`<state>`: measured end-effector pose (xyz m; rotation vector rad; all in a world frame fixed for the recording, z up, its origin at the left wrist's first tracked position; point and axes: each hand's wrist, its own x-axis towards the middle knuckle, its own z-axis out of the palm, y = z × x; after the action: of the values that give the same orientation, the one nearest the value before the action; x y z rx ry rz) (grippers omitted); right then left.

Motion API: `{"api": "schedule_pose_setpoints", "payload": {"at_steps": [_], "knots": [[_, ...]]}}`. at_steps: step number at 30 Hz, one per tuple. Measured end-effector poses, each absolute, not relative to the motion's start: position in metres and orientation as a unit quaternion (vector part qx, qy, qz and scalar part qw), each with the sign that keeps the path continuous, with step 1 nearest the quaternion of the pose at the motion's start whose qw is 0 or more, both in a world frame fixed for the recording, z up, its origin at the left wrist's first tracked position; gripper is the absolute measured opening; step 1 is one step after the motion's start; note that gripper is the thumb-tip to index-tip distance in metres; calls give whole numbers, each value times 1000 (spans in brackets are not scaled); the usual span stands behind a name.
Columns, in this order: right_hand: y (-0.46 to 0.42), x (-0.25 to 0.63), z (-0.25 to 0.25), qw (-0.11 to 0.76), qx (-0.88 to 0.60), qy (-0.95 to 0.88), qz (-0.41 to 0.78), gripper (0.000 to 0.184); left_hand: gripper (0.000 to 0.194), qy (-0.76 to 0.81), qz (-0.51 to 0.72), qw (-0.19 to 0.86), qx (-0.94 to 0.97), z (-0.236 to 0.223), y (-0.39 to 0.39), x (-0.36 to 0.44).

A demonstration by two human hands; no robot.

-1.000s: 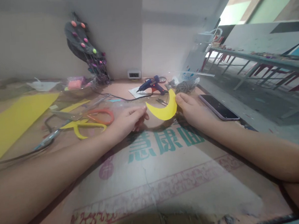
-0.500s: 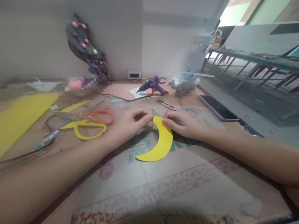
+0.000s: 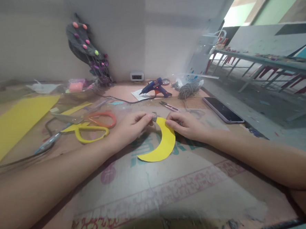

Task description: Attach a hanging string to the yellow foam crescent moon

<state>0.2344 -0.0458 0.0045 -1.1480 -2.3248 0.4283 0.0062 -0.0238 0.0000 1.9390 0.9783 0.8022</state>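
Observation:
My right hand [image 3: 182, 123] pinches a yellow paper crescent [image 3: 165, 145] near its upper end. The crescent's body hangs down and curves left, its lower tip pointing left over the cardboard. At the upper end, my left hand [image 3: 140, 124] is closed, thumb against forefinger, with a small bit of grey yarn [image 3: 154, 116] at its fingertips. How the yarn meets the paper is partly hidden by the fingers. A thin grey strand also runs from the ball of grey yarn [image 3: 189, 89] toward my right hand.
Scissors [image 3: 92, 132] with orange and yellow handles lie left, beside a yellow sheet [image 3: 16, 123]. Thread snips [image 3: 170, 106], a blue glue gun [image 3: 155, 87] and a small digital clock [image 3: 137, 76] are farther back. A phone [image 3: 223, 109] lies right. A decorated grey crescent [image 3: 82, 41] hangs on the wall.
The crescent has come down nearer and turned, so its body now hangs below my hands. My hands have moved closer together, and grey yarn now shows at my left fingertips.

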Motion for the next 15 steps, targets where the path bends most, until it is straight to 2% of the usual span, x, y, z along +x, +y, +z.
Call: {"api": "schedule_pose_setpoints", "payload": {"at_steps": [7,15], "knots": [[-45,234,4,254,-417,-858,159,24,36,381,303,405,774,-2,-22,7],[-44,236,2,254,-426,-856,146,25,40,386,302,387,781,-1,-23,6]]}}
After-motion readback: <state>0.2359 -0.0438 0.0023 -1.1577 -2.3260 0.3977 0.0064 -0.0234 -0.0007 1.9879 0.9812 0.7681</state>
